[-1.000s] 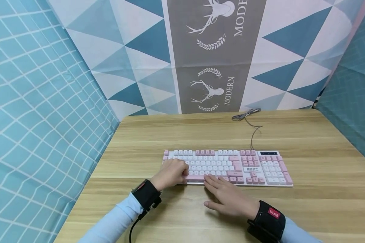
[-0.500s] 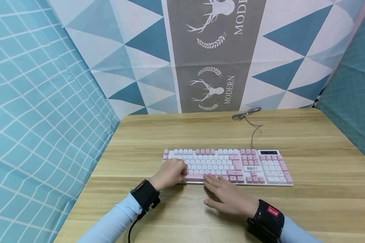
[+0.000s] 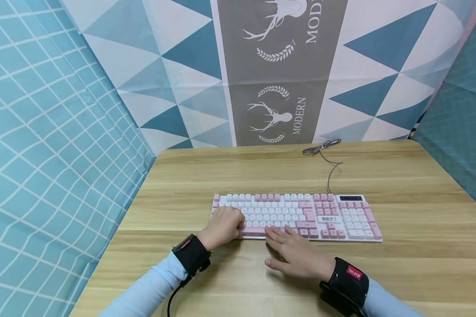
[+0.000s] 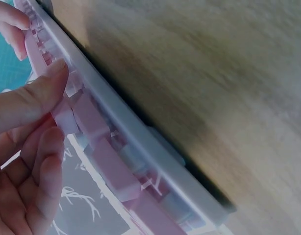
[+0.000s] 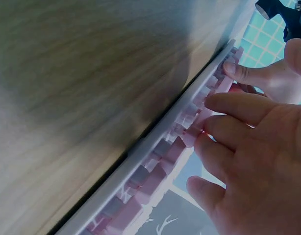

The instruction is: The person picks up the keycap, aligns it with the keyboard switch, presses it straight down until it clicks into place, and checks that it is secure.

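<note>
left hand (image 3: 223,224), fingers loosely bent, rests on the keyboard (image 3: 297,218) at nine o'clock; right hand (image 3: 295,253), fingers spread, touches it toward seven; cable (image 3: 313,151) at one

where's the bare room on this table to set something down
The table is bare right of the keyboard, left of it, and behind it left of the cable, up to the backdrop. It's crowded at the keyboard's near edge, where the left hand and right hand are; the cable takes some room behind its right half.
</note>
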The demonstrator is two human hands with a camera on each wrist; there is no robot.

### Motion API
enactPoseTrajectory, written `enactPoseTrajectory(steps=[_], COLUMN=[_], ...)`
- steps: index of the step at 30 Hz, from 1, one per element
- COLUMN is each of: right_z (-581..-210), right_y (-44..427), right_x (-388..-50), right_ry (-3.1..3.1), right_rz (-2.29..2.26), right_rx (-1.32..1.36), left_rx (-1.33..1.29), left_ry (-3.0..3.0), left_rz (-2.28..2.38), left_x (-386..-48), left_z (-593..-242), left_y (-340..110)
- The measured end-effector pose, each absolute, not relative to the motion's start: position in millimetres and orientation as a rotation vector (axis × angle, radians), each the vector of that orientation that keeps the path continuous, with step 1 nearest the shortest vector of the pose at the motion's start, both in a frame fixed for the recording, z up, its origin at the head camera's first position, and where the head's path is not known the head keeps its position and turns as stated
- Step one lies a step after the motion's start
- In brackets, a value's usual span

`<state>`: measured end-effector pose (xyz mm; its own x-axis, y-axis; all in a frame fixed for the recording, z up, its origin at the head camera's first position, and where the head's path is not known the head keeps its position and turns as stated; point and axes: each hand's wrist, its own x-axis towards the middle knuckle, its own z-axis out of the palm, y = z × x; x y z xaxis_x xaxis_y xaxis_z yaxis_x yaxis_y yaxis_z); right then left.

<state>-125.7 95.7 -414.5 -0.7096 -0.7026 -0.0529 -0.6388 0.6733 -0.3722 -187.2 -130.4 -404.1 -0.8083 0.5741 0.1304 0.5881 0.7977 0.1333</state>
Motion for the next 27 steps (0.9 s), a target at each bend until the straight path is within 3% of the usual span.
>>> enactPoseTrajectory(steps=[27], right_z=[-417.9], right_y=[97.1], right_x=[-127.3], right_ry=[2.703], right_rz=[-0.574], right_rx=[-1.077], left_rx=[-0.925], left_ry=[-2.859], left_rz=[-0.225], left_x=[-182.5], left_z=[-407.4], left_y=[-134.3])
